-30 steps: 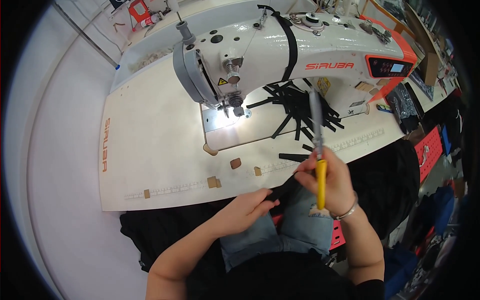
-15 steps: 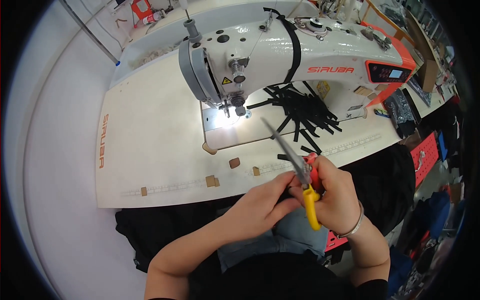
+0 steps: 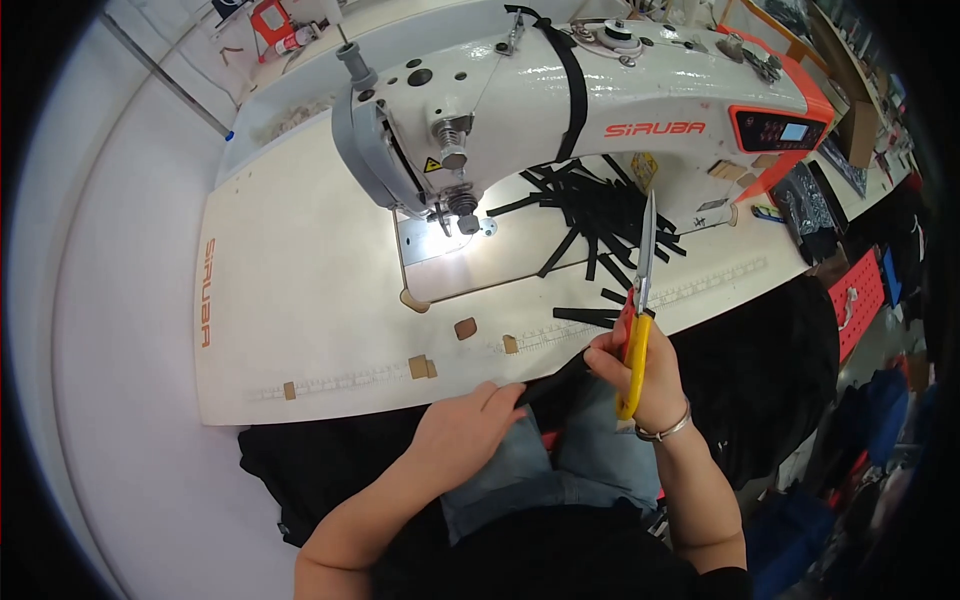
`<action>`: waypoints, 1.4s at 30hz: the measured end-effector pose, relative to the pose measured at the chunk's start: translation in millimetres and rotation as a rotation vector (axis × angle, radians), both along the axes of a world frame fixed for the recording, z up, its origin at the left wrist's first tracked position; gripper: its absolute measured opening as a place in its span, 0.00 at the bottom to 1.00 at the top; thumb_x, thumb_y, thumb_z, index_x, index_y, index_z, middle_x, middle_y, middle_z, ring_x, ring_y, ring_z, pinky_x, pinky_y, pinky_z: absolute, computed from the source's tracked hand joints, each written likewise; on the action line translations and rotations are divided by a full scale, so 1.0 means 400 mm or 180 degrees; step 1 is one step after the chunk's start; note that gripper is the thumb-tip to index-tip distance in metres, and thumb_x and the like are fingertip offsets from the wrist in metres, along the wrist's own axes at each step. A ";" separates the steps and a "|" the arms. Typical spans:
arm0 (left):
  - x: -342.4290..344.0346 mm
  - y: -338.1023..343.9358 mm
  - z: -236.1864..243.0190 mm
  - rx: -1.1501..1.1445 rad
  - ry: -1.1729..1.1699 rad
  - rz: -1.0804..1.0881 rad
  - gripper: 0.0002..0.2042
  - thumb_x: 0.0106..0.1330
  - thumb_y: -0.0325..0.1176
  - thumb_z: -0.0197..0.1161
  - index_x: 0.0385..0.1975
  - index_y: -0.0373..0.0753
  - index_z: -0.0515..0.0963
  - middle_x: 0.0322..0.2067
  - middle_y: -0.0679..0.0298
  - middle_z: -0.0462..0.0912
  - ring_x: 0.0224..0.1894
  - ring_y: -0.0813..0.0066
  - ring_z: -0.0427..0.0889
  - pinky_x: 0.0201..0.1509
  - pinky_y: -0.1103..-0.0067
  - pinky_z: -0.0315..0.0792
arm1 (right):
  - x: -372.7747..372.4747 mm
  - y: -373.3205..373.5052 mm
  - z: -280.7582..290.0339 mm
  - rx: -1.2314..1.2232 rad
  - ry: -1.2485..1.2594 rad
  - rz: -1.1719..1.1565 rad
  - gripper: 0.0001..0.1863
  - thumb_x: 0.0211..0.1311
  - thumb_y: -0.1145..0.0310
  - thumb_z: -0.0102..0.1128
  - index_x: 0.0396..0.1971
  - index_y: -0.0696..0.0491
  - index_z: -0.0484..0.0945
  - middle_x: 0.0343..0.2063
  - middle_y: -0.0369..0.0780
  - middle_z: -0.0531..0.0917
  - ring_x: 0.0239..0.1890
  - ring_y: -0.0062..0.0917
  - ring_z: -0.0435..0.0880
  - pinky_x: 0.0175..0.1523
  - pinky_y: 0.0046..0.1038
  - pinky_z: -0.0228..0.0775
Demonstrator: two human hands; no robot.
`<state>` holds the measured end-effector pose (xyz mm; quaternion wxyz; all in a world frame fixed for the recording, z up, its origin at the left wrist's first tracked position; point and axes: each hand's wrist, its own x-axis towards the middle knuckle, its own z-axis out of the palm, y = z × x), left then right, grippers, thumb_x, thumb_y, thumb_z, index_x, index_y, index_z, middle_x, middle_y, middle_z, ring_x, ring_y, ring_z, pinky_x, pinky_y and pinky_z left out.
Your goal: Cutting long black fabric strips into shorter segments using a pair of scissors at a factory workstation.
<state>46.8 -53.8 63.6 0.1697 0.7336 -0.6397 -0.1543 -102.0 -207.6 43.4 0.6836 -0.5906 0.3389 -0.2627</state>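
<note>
My left hand (image 3: pixel 465 435) is closed on one end of a black fabric strip (image 3: pixel 553 382) at the table's front edge. The strip runs up and right to my right hand (image 3: pixel 648 375), whose thumb and fingertips pinch its other end. That same right hand also grips a pair of scissors (image 3: pixel 636 350) with red and yellow handles. Their blades point away from me, close together, over the table. Just beyond, a few black strips (image 3: pixel 585 316) lie loose. A larger heap of cut black strips (image 3: pixel 600 205) sits under the sewing machine's arm.
A white and orange sewing machine (image 3: pixel 520 100) stands across the table (image 3: pixel 300 300), its lamp lighting the needle plate (image 3: pixel 432 240). Brown tape pieces (image 3: pixel 422 367) and a printed ruler mark the tabletop. Black cloth (image 3: pixel 755 350) hangs over the front edge.
My hands have moved apart, drawing the black strip out between them. The scissors have swung from pointing up-left to pointing nearly straight away from me. The view has shifted slightly.
</note>
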 end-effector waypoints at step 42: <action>0.127 -0.093 -0.023 0.1469 0.1655 0.0647 0.11 0.57 0.37 0.54 0.27 0.35 0.77 0.18 0.60 0.77 0.22 0.69 0.76 0.28 0.77 0.68 | -0.057 -0.029 -0.015 -0.1388 0.1289 -0.0392 0.12 0.45 0.74 0.64 0.28 0.59 0.69 0.24 0.41 0.79 0.24 0.25 0.78 0.32 0.21 0.69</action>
